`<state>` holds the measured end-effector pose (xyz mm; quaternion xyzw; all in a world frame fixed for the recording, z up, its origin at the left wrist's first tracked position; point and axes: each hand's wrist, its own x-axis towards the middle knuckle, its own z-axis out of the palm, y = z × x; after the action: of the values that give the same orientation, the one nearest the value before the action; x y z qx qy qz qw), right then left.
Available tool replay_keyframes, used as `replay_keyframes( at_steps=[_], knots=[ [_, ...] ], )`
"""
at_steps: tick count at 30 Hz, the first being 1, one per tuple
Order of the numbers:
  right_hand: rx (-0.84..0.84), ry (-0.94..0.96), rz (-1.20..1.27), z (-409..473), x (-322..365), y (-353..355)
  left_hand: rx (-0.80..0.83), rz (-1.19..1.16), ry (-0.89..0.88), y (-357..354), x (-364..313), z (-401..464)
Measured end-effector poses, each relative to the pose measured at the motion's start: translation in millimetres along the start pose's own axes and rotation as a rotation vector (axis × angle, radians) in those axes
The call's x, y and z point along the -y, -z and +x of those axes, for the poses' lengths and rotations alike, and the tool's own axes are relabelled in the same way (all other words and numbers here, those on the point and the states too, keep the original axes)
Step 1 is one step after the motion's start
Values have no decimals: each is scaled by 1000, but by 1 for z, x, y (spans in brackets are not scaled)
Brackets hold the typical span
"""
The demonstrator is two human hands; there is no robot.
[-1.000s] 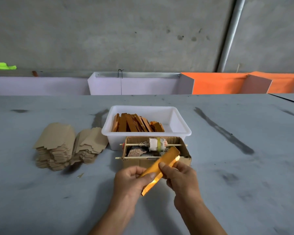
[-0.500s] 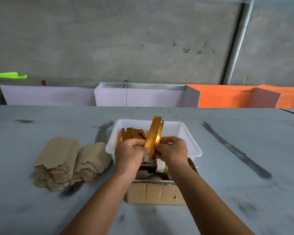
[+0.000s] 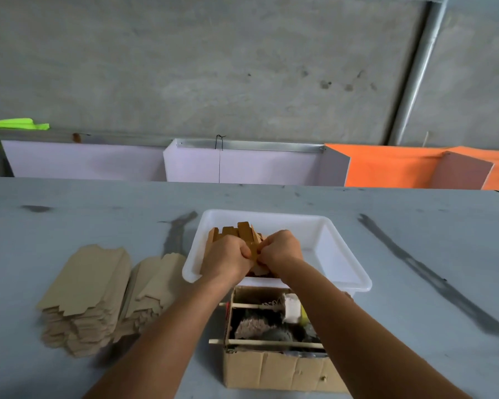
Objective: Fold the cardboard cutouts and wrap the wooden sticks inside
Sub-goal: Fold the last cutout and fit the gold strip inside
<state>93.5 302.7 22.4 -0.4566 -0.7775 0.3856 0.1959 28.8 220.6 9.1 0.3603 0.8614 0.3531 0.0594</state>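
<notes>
Pinching one wrapped stick point(image 3: 252, 249) together: left hand point(image 3: 230, 256), right hand point(image 3: 280, 250), grips clenched; white tray point(image 3: 340, 254) beneath.

two bare forearms, no sleeves in view, left hand point(image 3: 230, 256) and right hand point(image 3: 281, 249) bare, no gloves, rings, watch or wristbands visible

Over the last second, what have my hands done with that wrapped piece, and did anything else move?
Both hands, left hand and right hand, carried the wrapped piece from in front of the cardboard box forward into the white tray, still pinching it among the wooden sticks. The cutout stacks stayed put.
</notes>
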Motion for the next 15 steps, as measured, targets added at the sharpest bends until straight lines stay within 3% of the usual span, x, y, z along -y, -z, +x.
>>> replay_keyframes(
  at_steps=[8,15],
  knots=[
    [15,74,-287,3,-5,-18,89,131,11,-2,3,-1],
    [8,101,-368,2,-7,-23,118,220,27,1,-1,-9]
  ],
)
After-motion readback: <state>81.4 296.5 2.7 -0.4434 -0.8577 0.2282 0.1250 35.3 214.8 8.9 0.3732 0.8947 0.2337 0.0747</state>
